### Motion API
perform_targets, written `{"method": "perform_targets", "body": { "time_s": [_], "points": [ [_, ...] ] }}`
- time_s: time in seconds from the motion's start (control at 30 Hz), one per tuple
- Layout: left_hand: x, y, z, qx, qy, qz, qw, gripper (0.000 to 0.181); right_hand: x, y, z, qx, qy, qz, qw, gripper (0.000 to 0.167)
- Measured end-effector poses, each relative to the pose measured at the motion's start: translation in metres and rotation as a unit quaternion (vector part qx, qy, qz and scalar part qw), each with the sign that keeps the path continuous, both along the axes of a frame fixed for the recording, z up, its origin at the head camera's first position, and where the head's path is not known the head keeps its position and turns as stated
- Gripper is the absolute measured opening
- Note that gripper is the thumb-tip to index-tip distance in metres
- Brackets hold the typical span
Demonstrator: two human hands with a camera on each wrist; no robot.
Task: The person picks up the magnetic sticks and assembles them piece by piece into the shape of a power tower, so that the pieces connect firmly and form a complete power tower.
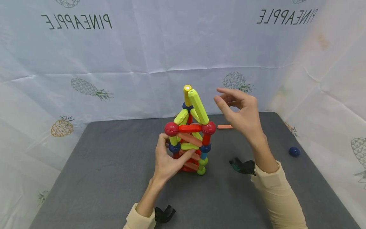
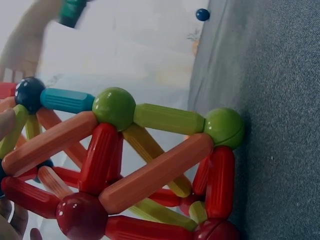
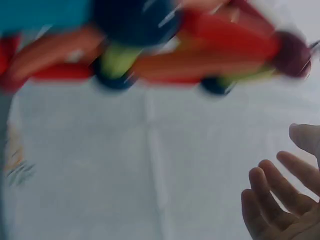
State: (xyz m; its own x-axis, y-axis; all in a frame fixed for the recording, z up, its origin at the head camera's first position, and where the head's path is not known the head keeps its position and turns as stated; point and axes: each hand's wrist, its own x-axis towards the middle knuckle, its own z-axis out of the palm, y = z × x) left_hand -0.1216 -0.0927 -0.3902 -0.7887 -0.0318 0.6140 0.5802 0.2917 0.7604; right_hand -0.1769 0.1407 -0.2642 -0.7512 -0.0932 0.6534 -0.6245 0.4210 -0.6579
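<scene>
A tower of coloured magnetic rods and balls stands upright on the grey table. My left hand grips its left side about midway up, the thumb across the front and the fingers partly hidden behind. A yellow-green rod rises at a slant from the top right red ball. Beside it, a yellow rod points up from a blue ball. To the right of the top hovers my right hand, fingers loosely bent and holding nothing. Green balls join rods low on the tower in the left wrist view.
An orange rod lies on the table behind the right hand. Farther right is a loose blue ball. A pineapple-printed cloth hangs behind the table and along its sides.
</scene>
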Motion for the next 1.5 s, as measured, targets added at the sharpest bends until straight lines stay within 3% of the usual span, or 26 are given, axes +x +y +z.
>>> {"method": "perform_targets", "body": {
  "time_s": [0.1,0.2,0.3,0.4,0.47,0.53,0.63,0.7,0.8,0.87,0.93,1.0,1.07,1.17,1.27,1.4,1.5],
  "points": [
    [0.0,0.002,0.0,0.002,0.01,0.016,0.9998,0.057,-0.029,0.017,-0.029,0.048,-0.039,-0.052,0.9968,0.032],
    [0.003,0.007,0.0,0.005,0.015,0.041,0.999,0.055,-0.056,0.034,-0.067,0.139,-0.099,-0.079,0.9821,0.036],
    [0.006,0.012,0.002,0.005,0.022,0.063,0.9978,0.054,-0.074,0.047,-0.105,0.229,-0.176,-0.083,0.9538,0.04],
    [0.007,0.014,0.002,0.001,0.05,0.061,0.9969,0.057,-0.083,0.056,-0.133,0.294,-0.243,-0.083,0.9205,0.044],
    [0.005,0.01,0.002,-0.008,0.089,0.042,0.9951,0.059,-0.085,0.06,-0.146,0.323,-0.271,-0.084,0.9028,0.046],
    [0.001,0.004,0.001,-0.007,0.133,0.003,0.9911,0.059,-0.086,0.062,-0.154,0.346,-0.287,-0.085,0.8894,0.046],
    [-0.007,-0.006,0.001,0.014,0.172,-0.061,0.9831,0.061,-0.086,0.062,-0.159,0.365,-0.294,-0.086,0.8792,0.042],
    [-0.011,-0.014,0.001,0.027,0.15,-0.101,0.9831,0.07,-0.086,0.062,-0.16,0.37,-0.295,-0.089,0.8762,0.039],
    [-0.015,-0.024,0.003,0.004,0.05,-0.165,0.985,0.099,-0.084,0.062,-0.161,0.373,-0.295,-0.092,0.8749,0.033],
    [-0.02,-0.031,0.004,-0.03,-0.023,-0.22,0.9747,0.112,-0.082,0.063,-0.163,0.37,-0.298,-0.096,0.8748,0.032],
    [-0.026,-0.037,0.006,-0.054,-0.067,-0.269,0.9591,0.117,-0.079,0.064,-0.164,0.367,-0.3,-0.097,0.8753,0.031],
    [-0.031,-0.042,0.009,-0.064,-0.089,-0.297,0.9486,0.118,-0.077,0.065,-0.165,0.361,-0.3,-0.099,0.8775,0.031],
    [-0.034,-0.043,0.012,-0.067,-0.09,-0.299,0.9477,0.118,-0.075,0.067,-0.165,0.347,-0.3,-0.102,0.8828,0.032],
    [-0.029,-0.038,0.017,-0.078,-0.108,-0.248,0.9596,0.115,-0.072,0.069,-0.159,0.306,-0.287,-0.107,0.9013,0.035],
    [-0.018,-0.026,0.021,-0.085,-0.118,-0.157,0.9767,0.111,-0.068,0.069,-0.142,0.243,-0.239,-0.117,0.933,0.037],
    [-0.006,-0.007,0.025,-0.092,-0.099,-0.029,0.9904,0.102,-0.059,0.062,-0.103,0.136,-0.151,-0.116,0.9721,0.038],
    [-0.001,0.003,0.026,-0.094,-0.074,0.032,0.9923,0.094,-0.046,0.052,-0.068,0.062,-0.102,-0.099,0.9879,0.038]
  ]
}}
